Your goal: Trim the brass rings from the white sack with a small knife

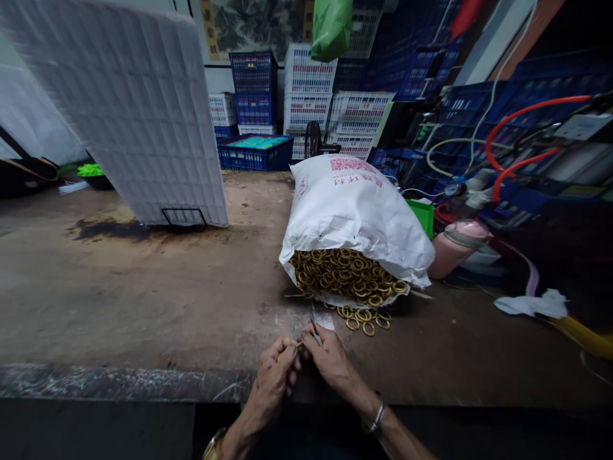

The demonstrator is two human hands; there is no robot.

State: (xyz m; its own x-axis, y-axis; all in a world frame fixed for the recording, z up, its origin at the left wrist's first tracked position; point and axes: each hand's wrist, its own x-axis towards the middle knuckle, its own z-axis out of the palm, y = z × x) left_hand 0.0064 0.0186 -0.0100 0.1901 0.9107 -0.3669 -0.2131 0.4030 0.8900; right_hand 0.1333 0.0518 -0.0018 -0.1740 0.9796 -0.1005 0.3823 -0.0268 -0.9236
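My left hand [275,370] is closed in a pinch at the table's front edge. Between its fingertips is what looks like a small ring [299,344], mostly hidden by the fingers. Close beside it, my right hand [331,361] grips a small knife-like tool [315,331] whose dark pointed tip sticks up past the thumb. Just beyond the hands, several loose brass-coloured rings [363,315] lie on the table. They are in front of a white woven sack [357,204] on its side, its open mouth full of more such rings [342,271].
A tall white padded panel [167,121] stands on the wooden table [119,300] at left. Blue crates [256,108] and white crates [309,96] are stacked behind. At right are a pink bottle [457,246], orange hoses [507,128] and crumpled white paper [534,303].
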